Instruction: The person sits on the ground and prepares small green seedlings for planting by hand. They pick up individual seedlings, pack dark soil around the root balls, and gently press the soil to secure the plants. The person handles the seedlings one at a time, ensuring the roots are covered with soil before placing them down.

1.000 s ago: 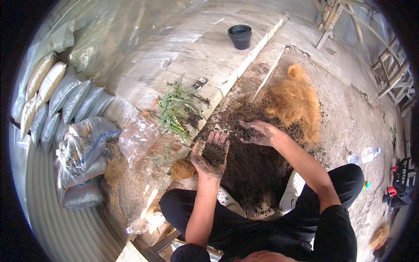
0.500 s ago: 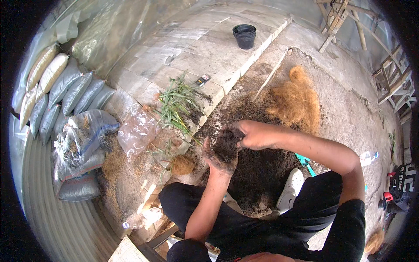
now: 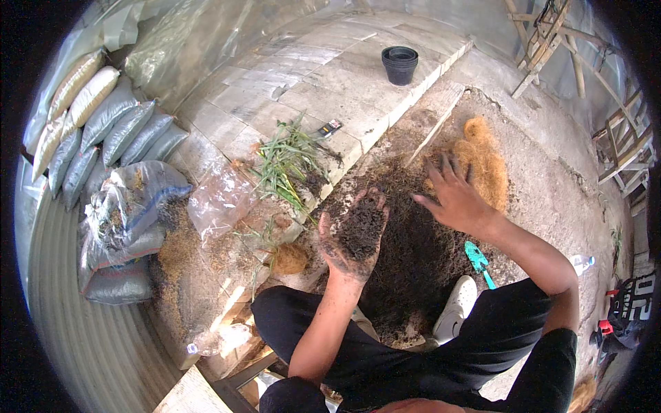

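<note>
Cupped palm up, my left hand (image 3: pixel 344 258) carries a mound of dark soil (image 3: pixel 361 230). Its fingers curl round the mound's edges, and dirt coats the palm. My right hand (image 3: pixel 458 196) is off to the right, palm down with fingers spread and nothing in it. It is over the border between the dark soil pile (image 3: pixel 406 275) and a heap of tan coconut fibre (image 3: pixel 482 155). A teal hand trowel (image 3: pixel 477 258) lies at the pile's right side, beside my shoe. Close to my left wrist sits a small brown fibre ball (image 3: pixel 288 259).
Uprooted green plants (image 3: pixel 286 158) lie on the raised paving beside a clear plastic bag (image 3: pixel 220 203). Black nested pots (image 3: pixel 400 65) stand farther back. Filled sacks (image 3: pixel 110 117) are stacked at left. Wooden frames (image 3: pixel 544 48) stand at far right, and a plastic bottle (image 3: pixel 582 263) lies nearer.
My right hand has left the soil in my left palm and moved right, its fingers spreading. My left hand stays nearly in place, still holding the soil, which now shows more fully.
</note>
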A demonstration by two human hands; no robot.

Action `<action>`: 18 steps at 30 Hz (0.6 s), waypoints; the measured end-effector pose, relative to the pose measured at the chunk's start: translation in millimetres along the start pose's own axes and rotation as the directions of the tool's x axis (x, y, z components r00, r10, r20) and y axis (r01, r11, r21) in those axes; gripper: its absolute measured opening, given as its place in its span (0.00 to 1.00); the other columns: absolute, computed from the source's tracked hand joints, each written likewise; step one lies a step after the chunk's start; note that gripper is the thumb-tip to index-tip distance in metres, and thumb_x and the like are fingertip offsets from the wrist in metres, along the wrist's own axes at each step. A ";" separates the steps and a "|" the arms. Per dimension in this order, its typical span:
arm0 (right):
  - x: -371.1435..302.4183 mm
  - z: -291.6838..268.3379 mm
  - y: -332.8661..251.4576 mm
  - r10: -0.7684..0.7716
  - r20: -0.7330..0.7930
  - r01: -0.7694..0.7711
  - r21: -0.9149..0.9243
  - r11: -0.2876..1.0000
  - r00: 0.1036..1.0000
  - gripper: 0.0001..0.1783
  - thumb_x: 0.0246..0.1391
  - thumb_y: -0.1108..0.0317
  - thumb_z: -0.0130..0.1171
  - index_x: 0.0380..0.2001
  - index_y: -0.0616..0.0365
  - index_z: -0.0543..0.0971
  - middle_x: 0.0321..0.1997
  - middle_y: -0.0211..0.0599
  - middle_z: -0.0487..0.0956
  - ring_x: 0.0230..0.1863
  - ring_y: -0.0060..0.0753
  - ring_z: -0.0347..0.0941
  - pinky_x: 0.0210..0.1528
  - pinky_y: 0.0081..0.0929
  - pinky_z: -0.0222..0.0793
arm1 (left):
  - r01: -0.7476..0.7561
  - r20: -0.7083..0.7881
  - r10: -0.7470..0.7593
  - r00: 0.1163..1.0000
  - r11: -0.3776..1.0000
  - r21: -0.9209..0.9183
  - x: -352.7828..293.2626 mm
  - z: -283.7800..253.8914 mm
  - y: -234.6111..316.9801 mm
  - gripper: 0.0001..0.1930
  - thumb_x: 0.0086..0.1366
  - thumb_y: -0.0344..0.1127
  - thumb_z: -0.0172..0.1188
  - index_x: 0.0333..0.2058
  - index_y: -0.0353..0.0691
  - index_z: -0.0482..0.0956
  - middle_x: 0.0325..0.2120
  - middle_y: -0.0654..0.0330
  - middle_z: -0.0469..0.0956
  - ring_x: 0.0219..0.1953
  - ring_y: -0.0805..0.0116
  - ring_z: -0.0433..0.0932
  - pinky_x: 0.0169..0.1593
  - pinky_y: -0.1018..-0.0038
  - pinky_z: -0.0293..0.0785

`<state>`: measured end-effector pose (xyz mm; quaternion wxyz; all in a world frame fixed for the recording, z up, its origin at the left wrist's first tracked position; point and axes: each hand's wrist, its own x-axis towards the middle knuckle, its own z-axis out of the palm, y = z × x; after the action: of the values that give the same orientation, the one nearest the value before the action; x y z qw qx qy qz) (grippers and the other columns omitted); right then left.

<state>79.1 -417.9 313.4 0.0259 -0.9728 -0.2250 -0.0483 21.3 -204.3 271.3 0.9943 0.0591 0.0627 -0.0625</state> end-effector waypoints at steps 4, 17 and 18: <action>2.2 -14.0 -28.2 -0.401 -0.127 0.418 0.170 0.893 0.907 0.46 0.58 0.38 0.44 0.67 0.61 0.49 0.71 0.59 0.44 0.73 0.56 0.36 0.71 0.54 0.31 | 0.059 0.001 -0.059 0.998 0.998 -0.024 -4.4 2.1 2.0 0.36 0.65 0.59 0.41 0.57 0.29 0.63 0.57 0.45 0.65 0.59 0.49 0.65 0.66 0.58 0.57; -2.4 1.1 -61.2 -0.706 -0.015 0.698 0.161 0.697 0.708 0.52 0.52 0.32 0.48 0.68 0.56 0.48 0.73 0.44 0.47 0.74 0.42 0.38 0.70 0.61 0.23 | 0.019 0.120 -0.027 0.992 0.998 0.062 -8.1 -3.1 9.7 0.33 0.67 0.57 0.37 0.58 0.32 0.64 0.56 0.47 0.68 0.57 0.55 0.68 0.63 0.61 0.62; -2.9 0.7 -63.0 -0.694 -0.040 0.688 0.184 0.702 0.719 0.52 0.52 0.32 0.48 0.68 0.56 0.49 0.73 0.43 0.47 0.74 0.41 0.39 0.70 0.61 0.23 | 0.005 0.086 -0.012 0.996 0.997 0.081 -8.1 -0.6 8.9 0.34 0.67 0.57 0.37 0.58 0.31 0.64 0.55 0.46 0.68 0.57 0.55 0.67 0.63 0.62 0.62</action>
<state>48.8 -362.6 314.2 0.0929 -0.8115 -0.5767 -0.0177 14.4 -194.6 272.8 0.9926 0.0962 0.0173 -0.0715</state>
